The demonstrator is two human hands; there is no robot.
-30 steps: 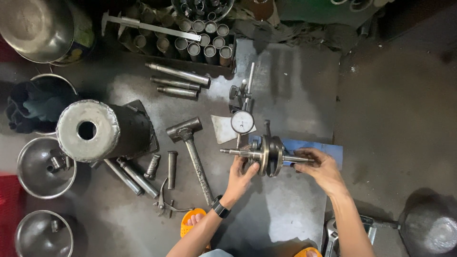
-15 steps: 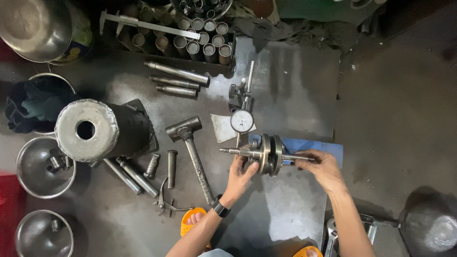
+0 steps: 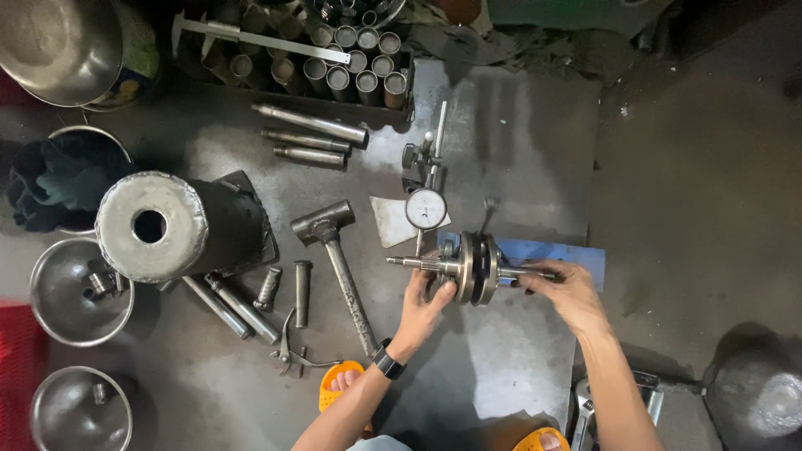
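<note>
Steel crankshaft [image 3: 474, 269] held level over the blue stand [image 3: 558, 253], below the dial gauge [image 3: 425, 209].
Left hand [image 3: 423, 302] cups one web; right hand [image 3: 568, 288] pinches the shaft end; gauge tip contact unclear.

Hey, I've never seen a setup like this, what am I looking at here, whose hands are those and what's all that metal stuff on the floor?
This is one picture from a camera worn on a person's head, looking straight down at a grey workshop floor. The two bare hands are that person's own. The left hand and right hand hold a metal shaft with thick round discs level, one hand at each end. Just above it stands a round dial gauge. To the left lie a hammer, several metal rods, a big metal cylinder with a hole and steel bowls.
</note>
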